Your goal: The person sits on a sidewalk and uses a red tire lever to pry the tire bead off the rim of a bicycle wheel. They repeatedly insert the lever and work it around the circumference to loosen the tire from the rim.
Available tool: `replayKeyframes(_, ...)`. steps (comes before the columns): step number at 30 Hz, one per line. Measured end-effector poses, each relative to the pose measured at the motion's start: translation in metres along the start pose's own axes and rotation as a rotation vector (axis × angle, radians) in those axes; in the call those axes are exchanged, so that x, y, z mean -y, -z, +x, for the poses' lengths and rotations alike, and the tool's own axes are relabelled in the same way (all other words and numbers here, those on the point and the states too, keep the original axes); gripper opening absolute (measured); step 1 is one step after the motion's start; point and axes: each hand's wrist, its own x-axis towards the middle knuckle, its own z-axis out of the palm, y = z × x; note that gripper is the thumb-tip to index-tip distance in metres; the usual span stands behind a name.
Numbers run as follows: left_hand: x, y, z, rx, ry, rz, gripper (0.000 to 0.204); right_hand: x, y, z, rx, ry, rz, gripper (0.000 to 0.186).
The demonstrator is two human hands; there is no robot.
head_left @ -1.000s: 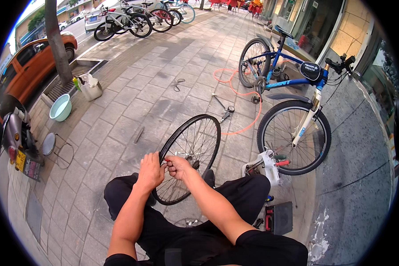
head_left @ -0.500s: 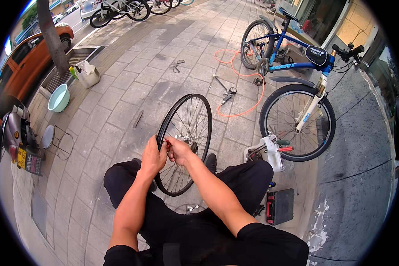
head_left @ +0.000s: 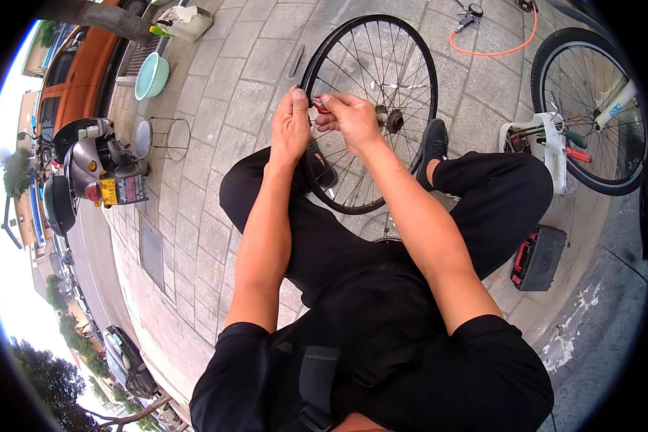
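A black bicycle wheel [head_left: 430, 68] with a silver-spoked centre and a dark hub [head_left: 394, 121] stands tilted between my legs. My left hand [head_left: 291, 128] grips its near-left rim, thumb up, fingers partly hidden behind it. My right hand [head_left: 354, 122] is closed on a small red tool [head_left: 317, 105] at the same stretch of rim, close beside my left thumb; the tool's tip is too small to make out.
A bicycle's front wheel [head_left: 540, 72], a white tool tray [head_left: 556, 155] and a dark case [head_left: 543, 259] are at right. An orange hose [head_left: 497, 52] with a gauge [head_left: 475, 11] lies ahead. At left are a basin [head_left: 151, 75], a wire stand [head_left: 180, 137] and a scooter [head_left: 93, 169].
The view has tilted down and swung, so the wheel and my hands appear higher and further right. Both hands remain at the rim, the right fingers still around the red tool.
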Motion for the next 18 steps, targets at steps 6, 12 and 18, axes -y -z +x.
replayKeyframes(6,-0.003,-0.004,-0.003,-0.08,0.087,-0.052,0.051,0.021,-0.006,-0.014,-0.166,0.213,-0.629,0.031)
replayKeyframes(12,0.002,-0.006,0.001,-0.113,0.064,-0.092,0.048,0.008,0.014,-0.035,-0.111,0.218,-0.696,0.029)
replayKeyframes(18,-0.015,-0.008,-0.005,-0.085,0.095,-0.156,0.051,-0.01,0.016,-0.029,-0.038,0.3,-0.7,0.031)
